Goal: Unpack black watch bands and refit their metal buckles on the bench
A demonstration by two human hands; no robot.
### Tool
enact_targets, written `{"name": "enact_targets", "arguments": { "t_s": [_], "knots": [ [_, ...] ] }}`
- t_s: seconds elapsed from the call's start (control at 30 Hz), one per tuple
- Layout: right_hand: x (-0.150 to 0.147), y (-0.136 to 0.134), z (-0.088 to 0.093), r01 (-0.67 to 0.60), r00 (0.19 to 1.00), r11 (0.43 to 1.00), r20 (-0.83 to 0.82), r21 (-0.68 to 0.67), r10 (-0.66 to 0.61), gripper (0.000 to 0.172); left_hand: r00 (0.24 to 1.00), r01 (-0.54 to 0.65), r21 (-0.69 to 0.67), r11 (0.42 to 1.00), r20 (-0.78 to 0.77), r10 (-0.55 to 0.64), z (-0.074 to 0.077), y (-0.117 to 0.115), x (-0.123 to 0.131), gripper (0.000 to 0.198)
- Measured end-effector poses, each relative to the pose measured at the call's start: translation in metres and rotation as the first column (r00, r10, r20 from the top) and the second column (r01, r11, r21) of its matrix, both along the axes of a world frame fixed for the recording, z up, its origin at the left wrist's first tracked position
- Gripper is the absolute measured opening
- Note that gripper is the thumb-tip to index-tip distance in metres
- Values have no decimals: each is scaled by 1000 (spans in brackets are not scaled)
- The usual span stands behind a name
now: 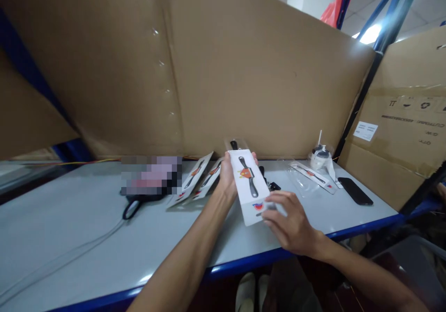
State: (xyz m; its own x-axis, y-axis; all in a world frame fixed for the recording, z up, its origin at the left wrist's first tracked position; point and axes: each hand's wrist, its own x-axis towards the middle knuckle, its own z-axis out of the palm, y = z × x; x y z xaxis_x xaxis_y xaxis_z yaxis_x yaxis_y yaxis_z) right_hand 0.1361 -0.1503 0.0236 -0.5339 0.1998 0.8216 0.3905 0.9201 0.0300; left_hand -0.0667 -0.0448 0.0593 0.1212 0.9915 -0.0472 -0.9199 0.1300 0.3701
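A white packaging card (245, 175) printed with a black-handled utensil and an orange shape rests tilted in my left hand (228, 175), whose fingers wrap round it from behind. Past its far end, a black handle tip (233, 144) shows inside clear plastic. My right hand (291, 219) is at the card's lower right edge, thumb and fingertips curled against it; slight blur hides the exact contact. Left of my left wrist, two similar folded cards (191, 179) stand on the table. Small black items (272, 184) lie partly hidden behind the held card.
On the grey table (87, 237), a blurred-out object (151, 177) with a black loop and cable lies left. At right are another printed card (311, 177) with clear plastic, a white lidded cup (320, 159) and a black phone (355, 191). Cardboard (261, 70) walls the back.
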Motion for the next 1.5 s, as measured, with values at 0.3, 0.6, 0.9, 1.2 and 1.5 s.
{"name": "enact_targets", "arguments": {
  "t_s": [0.3,0.6,0.9,1.2,1.5],
  "knots": [
    [-2,9,13,-347,904,186,-381,-919,-196,49,999,6,-16,1000,37,-6,-2,-1,14,64],
    [-6,-25,2,-473,857,-89,-435,-876,-276,50,998,0,-89,996,57,5,-6,12,3,76],
    [63,-105,10,-108,981,-16,-104,-994,-163,59,992,-54,-102,993,108,65,-3,21,-6,77],
    [171,-63,24,477,610,546,-188,-689,-770,50,984,-157,-92,983,75,164,-2,21,1,70],
    [215,18,-11,538,677,501,-6,-678,-736,48,989,-129,-99,987,55,135,1,17,-1,72]
  ]
}}
